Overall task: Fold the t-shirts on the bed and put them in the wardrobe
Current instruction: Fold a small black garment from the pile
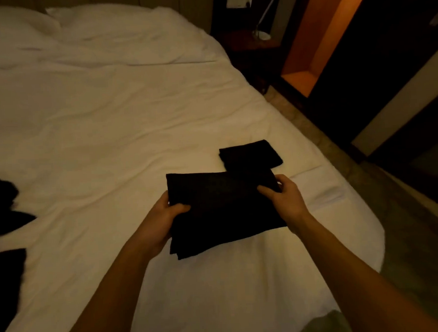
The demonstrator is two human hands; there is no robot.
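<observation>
The black shirt (223, 211) is folded into a flat block and sits near the right edge of the bed (109, 120), held at both sides. It looks soft, light and floppy, so I think it will sag and come open unless both side edges are held, or a flat hand goes under it. The left hand (164, 217) pinches the left edge, thumb on top and fingers tucked under. The right hand (283, 198) grips the right edge, its fingers curled over the cloth. Both arms reach forward, a little bent. A smaller folded shirt (250, 155) lies just behind. More dark clothes (1, 202) wait at the left.
</observation>
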